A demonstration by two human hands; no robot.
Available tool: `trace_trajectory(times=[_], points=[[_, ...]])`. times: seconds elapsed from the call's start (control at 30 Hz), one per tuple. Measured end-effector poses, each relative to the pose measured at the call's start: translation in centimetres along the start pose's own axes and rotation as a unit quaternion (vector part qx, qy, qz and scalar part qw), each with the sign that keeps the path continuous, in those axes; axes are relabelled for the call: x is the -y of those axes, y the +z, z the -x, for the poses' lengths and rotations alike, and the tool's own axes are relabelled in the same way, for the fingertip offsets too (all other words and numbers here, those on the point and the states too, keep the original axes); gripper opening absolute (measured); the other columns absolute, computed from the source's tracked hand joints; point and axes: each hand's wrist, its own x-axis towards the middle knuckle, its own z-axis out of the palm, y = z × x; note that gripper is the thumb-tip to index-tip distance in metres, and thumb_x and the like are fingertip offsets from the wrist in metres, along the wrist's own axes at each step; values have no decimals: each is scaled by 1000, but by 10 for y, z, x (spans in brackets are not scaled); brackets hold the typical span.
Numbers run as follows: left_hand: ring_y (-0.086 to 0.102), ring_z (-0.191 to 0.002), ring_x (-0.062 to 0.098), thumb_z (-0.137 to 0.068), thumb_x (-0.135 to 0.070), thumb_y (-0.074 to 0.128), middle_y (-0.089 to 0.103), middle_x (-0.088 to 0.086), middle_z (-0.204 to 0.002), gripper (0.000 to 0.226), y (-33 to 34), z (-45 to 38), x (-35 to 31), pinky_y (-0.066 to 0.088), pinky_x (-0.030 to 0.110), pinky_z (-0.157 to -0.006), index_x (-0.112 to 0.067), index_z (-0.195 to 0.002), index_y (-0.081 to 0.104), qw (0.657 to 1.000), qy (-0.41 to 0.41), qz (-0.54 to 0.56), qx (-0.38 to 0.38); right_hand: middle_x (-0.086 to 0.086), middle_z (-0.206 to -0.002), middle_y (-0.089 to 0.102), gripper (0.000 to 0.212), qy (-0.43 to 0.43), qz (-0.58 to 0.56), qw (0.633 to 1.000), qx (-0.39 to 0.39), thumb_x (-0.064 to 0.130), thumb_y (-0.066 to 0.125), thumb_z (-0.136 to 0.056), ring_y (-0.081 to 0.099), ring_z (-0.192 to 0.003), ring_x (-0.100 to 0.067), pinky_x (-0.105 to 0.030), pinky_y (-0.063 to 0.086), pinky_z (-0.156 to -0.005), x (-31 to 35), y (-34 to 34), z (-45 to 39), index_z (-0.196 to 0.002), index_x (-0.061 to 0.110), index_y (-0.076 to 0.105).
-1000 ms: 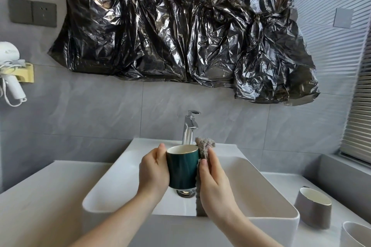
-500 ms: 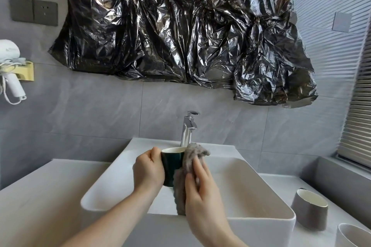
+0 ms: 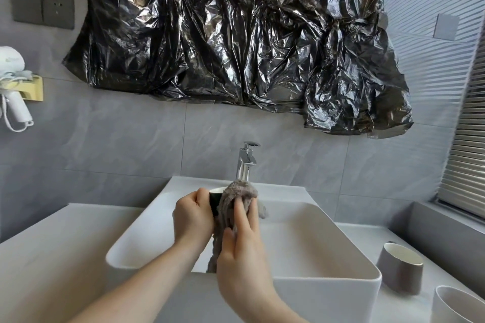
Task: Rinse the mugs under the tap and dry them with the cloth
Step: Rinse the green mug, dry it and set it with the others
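We hold the dark green mug (image 3: 214,200) above the white sink (image 3: 301,238), just near of the tap (image 3: 245,162). Our left hand (image 3: 193,219) curls around the mug's left side. Our right hand (image 3: 242,246) presses the grey cloth (image 3: 233,204) against the mug with straight fingers, and the cloth covers most of it. On the table (image 3: 47,257) at the right stand a grey mug (image 3: 400,267) and, nearer, a white mug (image 3: 458,305).
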Motion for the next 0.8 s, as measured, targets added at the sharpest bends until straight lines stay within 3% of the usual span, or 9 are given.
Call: trace_trajectory(times=[0.1,0.13,0.2,0.33,0.43,0.5,0.6,0.67,0.8], points=[[35,-61,26,-105,-29,46,42,7,-56,49,0,5,-1,30,37,-57,-5,-63,39,999,29,9,26,18,-159,37,50,42,-30,998,-32,5,34,-103,51,-114,1,-32,53,-92,-5,-10,-16,-144,34,39],[34,-61,25,-105,-32,47,40,6,-57,50,0,6,-2,29,37,-57,-7,-63,38,998,41,15,34,6,-142,57,37,72,-54,995,-40,8,34,-104,61,-106,-10,-36,55,-88,-8,-14,-22,-129,33,46],[33,-62,23,-106,-36,48,36,4,-60,50,1,7,-4,27,37,-59,-7,-67,36,996,49,40,56,-1,-117,67,27,115,-75,990,-43,12,34,-107,64,-107,-23,-37,53,-93,-14,-21,-32,-116,30,51],[33,-62,21,-107,-41,48,35,-4,-59,46,5,10,-4,29,37,-62,-17,-70,35,988,25,92,121,3,-131,64,35,141,-83,985,-54,13,33,-108,59,-122,-20,-38,47,-109,-22,-28,-36,-134,28,52],[40,-61,18,-107,-43,46,42,-12,-55,46,7,13,-4,33,36,-59,-16,-69,40,989,49,62,122,-11,-139,52,35,104,-107,988,-41,2,33,-103,63,-111,-27,-48,61,-92,-20,-19,-24,-128,24,43],[45,-65,19,-108,-41,45,50,-7,-62,45,9,13,-5,36,37,-62,-13,-73,47,988,61,51,130,3,-165,18,60,69,-68,995,-12,-3,34,-97,41,-139,-14,-24,52,-103,-16,-7,-16,-151,24,28],[50,-67,21,-109,-36,45,57,-1,-67,42,9,10,-5,38,36,-64,-10,-78,53,988,49,55,139,27,-161,-19,81,53,-59,995,52,-2,30,-96,5,-161,-16,-42,44,-117,-5,9,-11,-164,31,2],[50,-67,21,-109,-36,44,57,1,-68,43,6,9,-3,39,37,-66,-6,-80,54,988,40,72,132,27,-163,-14,76,54,-87,994,42,1,33,-98,21,-157,-20,-46,44,-115,-4,12,-15,-163,31,8],[36,-60,19,-109,-36,44,41,-7,-59,45,3,11,-2,31,38,-63,-15,-70,40,983,37,116,138,0,-154,36,42,103,-100,988,-49,2,36,-103,42,-135,-16,-30,37,-111,-16,-3,-35,-142,18,36]])
